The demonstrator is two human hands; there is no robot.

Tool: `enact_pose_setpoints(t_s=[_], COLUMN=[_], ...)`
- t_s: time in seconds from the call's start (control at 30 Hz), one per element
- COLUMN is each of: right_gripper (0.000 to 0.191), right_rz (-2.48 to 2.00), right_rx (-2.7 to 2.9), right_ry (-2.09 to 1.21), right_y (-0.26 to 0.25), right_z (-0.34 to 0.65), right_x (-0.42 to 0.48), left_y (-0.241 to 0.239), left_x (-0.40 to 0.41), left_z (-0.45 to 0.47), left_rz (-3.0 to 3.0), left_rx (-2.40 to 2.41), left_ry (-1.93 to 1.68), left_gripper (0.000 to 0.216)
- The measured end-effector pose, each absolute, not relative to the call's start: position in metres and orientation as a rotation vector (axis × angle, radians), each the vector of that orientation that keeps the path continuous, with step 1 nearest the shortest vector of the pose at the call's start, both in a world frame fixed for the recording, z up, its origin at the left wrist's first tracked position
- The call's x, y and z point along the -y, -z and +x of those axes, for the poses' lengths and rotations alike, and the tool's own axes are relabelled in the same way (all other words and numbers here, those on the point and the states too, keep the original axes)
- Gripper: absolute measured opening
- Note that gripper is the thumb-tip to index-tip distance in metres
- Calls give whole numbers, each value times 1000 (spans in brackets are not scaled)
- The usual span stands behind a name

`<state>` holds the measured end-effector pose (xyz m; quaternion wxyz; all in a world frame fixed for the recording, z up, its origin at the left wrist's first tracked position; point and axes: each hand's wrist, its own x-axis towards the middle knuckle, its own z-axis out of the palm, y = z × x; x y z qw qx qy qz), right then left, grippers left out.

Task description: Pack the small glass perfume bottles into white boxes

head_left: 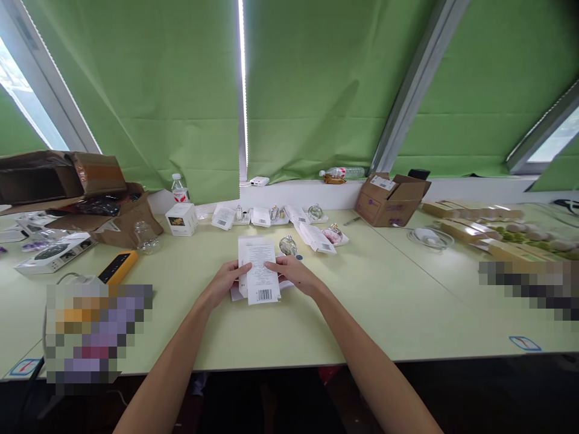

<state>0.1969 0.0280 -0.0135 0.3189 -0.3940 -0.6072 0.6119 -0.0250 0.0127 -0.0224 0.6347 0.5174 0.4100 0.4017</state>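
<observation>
green blinds (316,90) fill the back, with a bright gap down the middle. a pale table (384,301) spans the full width below them. far left, a long brown carton (58,175) lies on its side atop torn cardboard. right of centre, by the sill, an open box (389,199) with its flaps up. far right, tan trays (474,232) hold round pale lumps; what they are, cannot tell.

both bare forearms reach in from the near edge and meet at table centre. left hand (226,280) pinches the left edge of the slip (259,268), thumb on top. right hand (294,272) grips the right edge, a finger laid across the face. neither hand is slack; both grasp the same paper.

the slip is long, white and printed, with a barcode at its near end. it runs lengthwise away from the person at table centre, over a white packet (237,293) whose corner shows beneath. lifted or lying flat on it, cannot tell.

smaller things:
- yellow device (118,267), left of the hands, well apart.
- white box (181,218), behind that.
- coiled cable (427,236), near the open box.
- barcoded pouches (260,217), in a row along the back.
- glass bottle (287,245), just beyond the right hand's fingers.
- water bottle (180,188), upright by the sill.
</observation>
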Motion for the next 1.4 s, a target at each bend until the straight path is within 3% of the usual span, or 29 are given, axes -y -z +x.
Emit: enact_pose_setpoints(t_s=[0.6,1.17,1.4], right_gripper=[37,52,52], right_rz=[-1053,-1019,-1095], right_rx=[1566,1690,1685], right_ry=[-1590,-1531,-1483], right_y=[12,20,17], right_z=[196,185,177], right_x=[-27,-22,-18], left_y=[19,17,15], left_x=[-11,-1,-5], left_z=[-23,-23,-19], left_rz=[1100,931,868], left_rx=[-781,-794,-823], left_ry=[-981,-899,-1054], left_gripper=[52,49,53])
